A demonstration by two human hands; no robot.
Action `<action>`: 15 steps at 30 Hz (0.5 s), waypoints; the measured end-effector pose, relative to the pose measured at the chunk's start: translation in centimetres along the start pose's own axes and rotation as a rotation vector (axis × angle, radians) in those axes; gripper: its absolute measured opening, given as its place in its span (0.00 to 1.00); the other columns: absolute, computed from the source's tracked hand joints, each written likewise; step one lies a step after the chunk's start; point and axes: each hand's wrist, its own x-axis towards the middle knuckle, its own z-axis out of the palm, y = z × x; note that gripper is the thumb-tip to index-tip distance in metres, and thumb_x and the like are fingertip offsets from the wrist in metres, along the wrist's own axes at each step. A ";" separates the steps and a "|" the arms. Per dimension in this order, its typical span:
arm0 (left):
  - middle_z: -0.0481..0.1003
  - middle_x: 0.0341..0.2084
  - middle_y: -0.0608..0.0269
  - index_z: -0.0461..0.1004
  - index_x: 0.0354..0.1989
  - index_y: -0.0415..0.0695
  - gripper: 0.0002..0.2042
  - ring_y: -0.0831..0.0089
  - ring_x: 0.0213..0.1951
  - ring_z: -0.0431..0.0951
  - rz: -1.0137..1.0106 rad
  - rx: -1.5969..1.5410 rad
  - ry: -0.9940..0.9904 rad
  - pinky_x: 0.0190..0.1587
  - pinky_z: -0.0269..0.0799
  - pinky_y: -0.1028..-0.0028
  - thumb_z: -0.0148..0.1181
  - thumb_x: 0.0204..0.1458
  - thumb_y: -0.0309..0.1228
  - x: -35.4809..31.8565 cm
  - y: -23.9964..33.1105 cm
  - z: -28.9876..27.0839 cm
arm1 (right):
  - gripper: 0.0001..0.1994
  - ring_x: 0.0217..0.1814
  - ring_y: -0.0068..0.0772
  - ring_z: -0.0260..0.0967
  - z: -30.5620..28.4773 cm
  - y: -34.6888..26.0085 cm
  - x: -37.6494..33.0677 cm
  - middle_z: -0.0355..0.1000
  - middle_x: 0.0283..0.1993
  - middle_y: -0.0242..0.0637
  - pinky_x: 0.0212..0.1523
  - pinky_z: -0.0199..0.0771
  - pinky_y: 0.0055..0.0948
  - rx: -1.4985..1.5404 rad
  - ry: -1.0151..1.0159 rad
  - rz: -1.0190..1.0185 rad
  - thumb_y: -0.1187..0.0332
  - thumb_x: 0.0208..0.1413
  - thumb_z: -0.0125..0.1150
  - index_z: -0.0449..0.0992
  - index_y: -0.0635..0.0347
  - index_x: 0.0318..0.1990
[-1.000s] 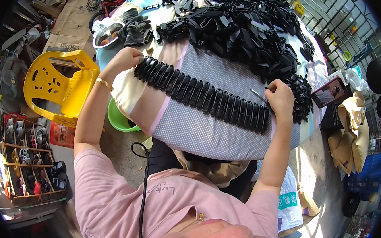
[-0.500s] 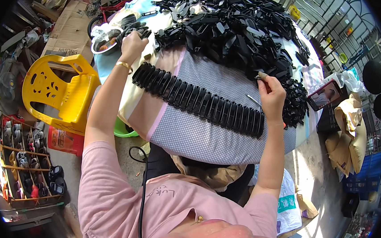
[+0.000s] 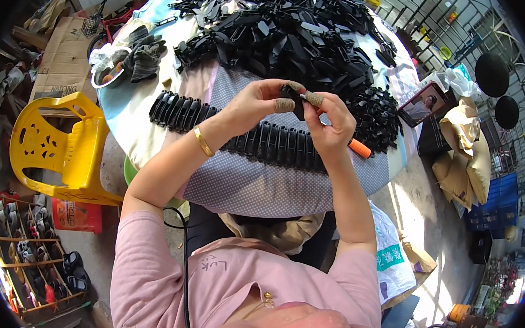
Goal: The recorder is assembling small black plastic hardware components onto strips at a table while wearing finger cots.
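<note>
Above the table's middle my left hand (image 3: 258, 102) and my right hand (image 3: 332, 121) meet, their fingertips pinched on a small dark plastic piece (image 3: 294, 96). Brown tape wraps several fingertips. Fingers cover much of the piece, so its exact kind is unclear. Below my hands a long row of matching black plastic pieces (image 3: 276, 143) lies side by side, partly hidden by my left forearm. Beside my right wrist an orange tool handle (image 3: 360, 148) rests on the cloth. Beyond my hands spreads a large heap of loose black plastic parts (image 3: 265, 47).
Smaller black parts (image 3: 374, 117) are heaped at the right. On the table's left lie dark gloves (image 3: 144, 56) beside a white bowl (image 3: 110, 78). A phone (image 3: 423, 104) with a lit screen stands at the right edge. A yellow chair (image 3: 84, 162) is at the left.
My left hand has left the gloves at the far left and come to the middle. My right hand has moved left and inward from the small-part heap to meet it at the black piece.
</note>
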 end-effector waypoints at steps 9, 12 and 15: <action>0.71 0.44 0.68 0.65 0.55 0.37 0.19 0.82 0.43 0.70 -0.009 -0.001 0.038 0.48 0.68 0.79 0.53 0.55 0.27 -0.5 -1.4 0.9 | 0.05 0.27 0.32 0.72 -0.3 -0.1 0.2 0.73 0.31 0.39 0.26 0.74 0.23 -0.258 -0.013 -0.149 0.79 0.42 0.64 0.75 0.66 0.29; 0.71 0.43 0.69 0.64 0.56 0.37 0.20 0.83 0.41 0.69 -0.011 -0.038 0.049 0.46 0.68 0.80 0.53 0.55 0.29 -0.7 -1.4 1.0 | 0.06 0.27 0.34 0.72 -0.2 -0.4 0.2 0.72 0.30 0.40 0.26 0.74 0.24 -0.283 -0.033 -0.160 0.79 0.41 0.64 0.74 0.65 0.28; 0.69 0.47 0.68 0.61 0.58 0.39 0.23 0.83 0.46 0.69 -0.036 -0.086 0.005 0.48 0.67 0.81 0.55 0.54 0.31 -0.8 -1.4 0.8 | 0.06 0.28 0.35 0.72 -0.1 -0.4 0.0 0.72 0.30 0.39 0.26 0.74 0.25 -0.267 -0.066 -0.161 0.80 0.41 0.64 0.74 0.65 0.29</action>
